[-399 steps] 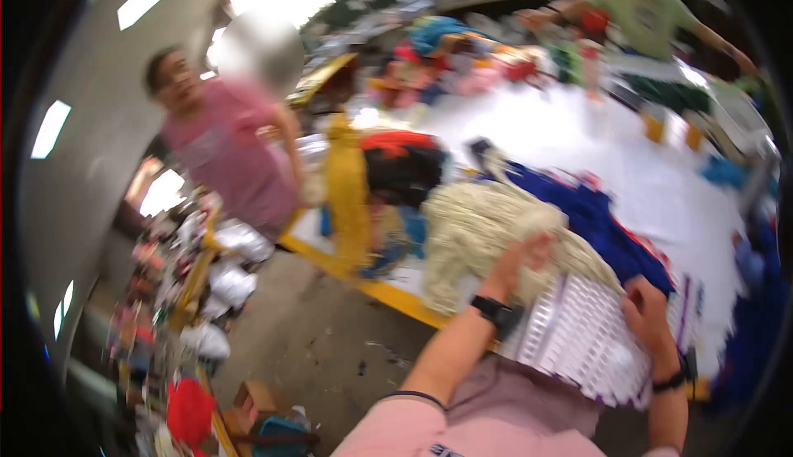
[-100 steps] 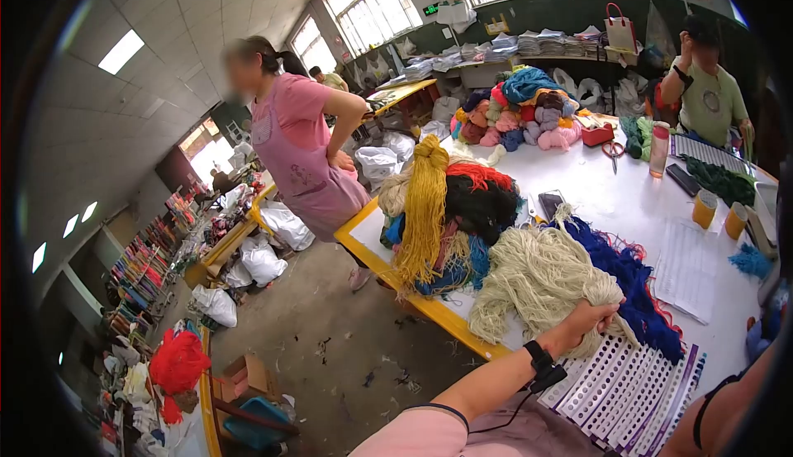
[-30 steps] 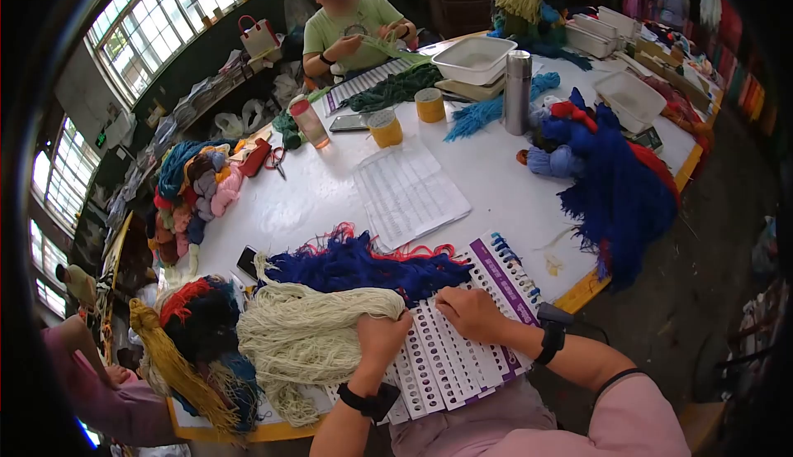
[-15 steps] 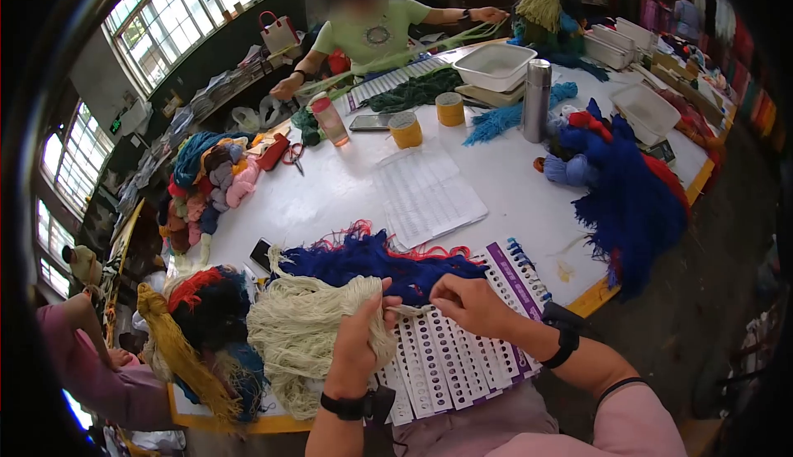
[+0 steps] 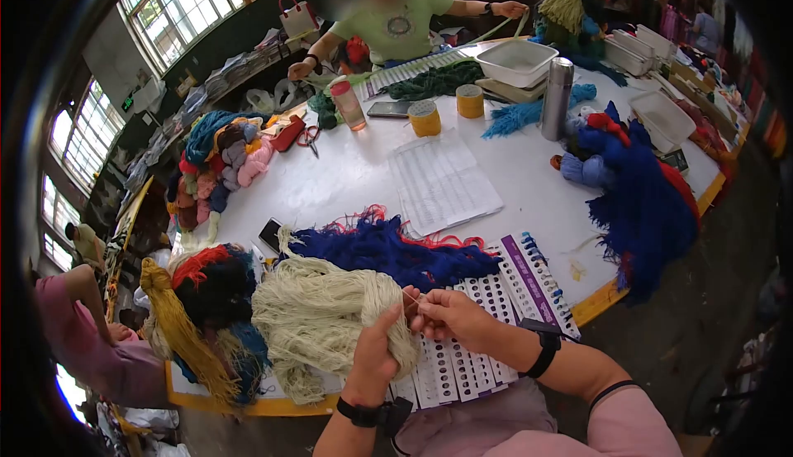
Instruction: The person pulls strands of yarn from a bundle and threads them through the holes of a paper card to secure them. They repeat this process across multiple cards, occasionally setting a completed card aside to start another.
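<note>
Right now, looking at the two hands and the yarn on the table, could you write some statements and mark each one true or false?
1. The left hand grips the cream yarn. True.
2. The right hand is open and empty. False: it pinches a strand of the cream yarn.
3. The blue yarn lies just beyond the cream yarn. True.
4. The metal flask lies on its side. False: it stands upright.

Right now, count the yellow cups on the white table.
2: one yellow cup beside the phone, a second yellow cup just right, near the green yarn. Yarn piles may hide more.
</note>
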### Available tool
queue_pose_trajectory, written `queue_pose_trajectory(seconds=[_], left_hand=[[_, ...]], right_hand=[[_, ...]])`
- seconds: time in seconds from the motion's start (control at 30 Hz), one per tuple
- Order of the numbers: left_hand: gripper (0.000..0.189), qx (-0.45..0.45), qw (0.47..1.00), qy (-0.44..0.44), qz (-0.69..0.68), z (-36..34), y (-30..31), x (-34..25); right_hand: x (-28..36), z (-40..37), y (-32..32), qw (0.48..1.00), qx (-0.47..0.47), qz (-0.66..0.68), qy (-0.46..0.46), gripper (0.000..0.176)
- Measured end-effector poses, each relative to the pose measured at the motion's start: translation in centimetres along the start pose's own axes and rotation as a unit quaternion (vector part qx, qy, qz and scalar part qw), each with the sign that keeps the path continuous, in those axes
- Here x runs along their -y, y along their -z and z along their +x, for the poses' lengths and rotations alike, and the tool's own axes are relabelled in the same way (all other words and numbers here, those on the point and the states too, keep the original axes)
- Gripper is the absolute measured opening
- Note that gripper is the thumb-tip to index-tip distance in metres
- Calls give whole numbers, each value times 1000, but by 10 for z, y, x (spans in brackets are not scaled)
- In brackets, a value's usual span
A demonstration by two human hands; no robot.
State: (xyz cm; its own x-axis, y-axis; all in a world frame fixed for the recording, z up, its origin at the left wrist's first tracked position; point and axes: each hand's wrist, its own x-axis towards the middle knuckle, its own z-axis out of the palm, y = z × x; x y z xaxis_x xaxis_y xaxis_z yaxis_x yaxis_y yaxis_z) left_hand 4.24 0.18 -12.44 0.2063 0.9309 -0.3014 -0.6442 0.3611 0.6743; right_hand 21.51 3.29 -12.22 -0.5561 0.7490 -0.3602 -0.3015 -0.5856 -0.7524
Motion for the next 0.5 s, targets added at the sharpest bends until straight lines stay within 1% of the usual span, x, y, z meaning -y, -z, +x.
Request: queue_pose_trajectory(seconds=[0.1,0.13,0.23,0.33,0.43,0.5], left_hand=[[43,-14,999,33,-8,-5,-8,-3],[43,-13,999,32,-14,-5,-9,-2],[43,-14,999,27,-35,-6,-7,-4],[43,-17,998,23,-54,-5,-2,-4],[44,-13,998,28,-47,-4,1,-4],[43,-13,998,32,-53,-3,3,-4]], right_hand=[[-6,1,-1,990,-6,-138,32,12],[-8,3,-5,990,31,-121,73,11],[-12,6,-3,985,31,-128,113,10],[-11,6,2,989,33,-122,78,9],[-17,8,4,985,36,-138,96,11],[-15,7,3,991,24,-115,63,13]])
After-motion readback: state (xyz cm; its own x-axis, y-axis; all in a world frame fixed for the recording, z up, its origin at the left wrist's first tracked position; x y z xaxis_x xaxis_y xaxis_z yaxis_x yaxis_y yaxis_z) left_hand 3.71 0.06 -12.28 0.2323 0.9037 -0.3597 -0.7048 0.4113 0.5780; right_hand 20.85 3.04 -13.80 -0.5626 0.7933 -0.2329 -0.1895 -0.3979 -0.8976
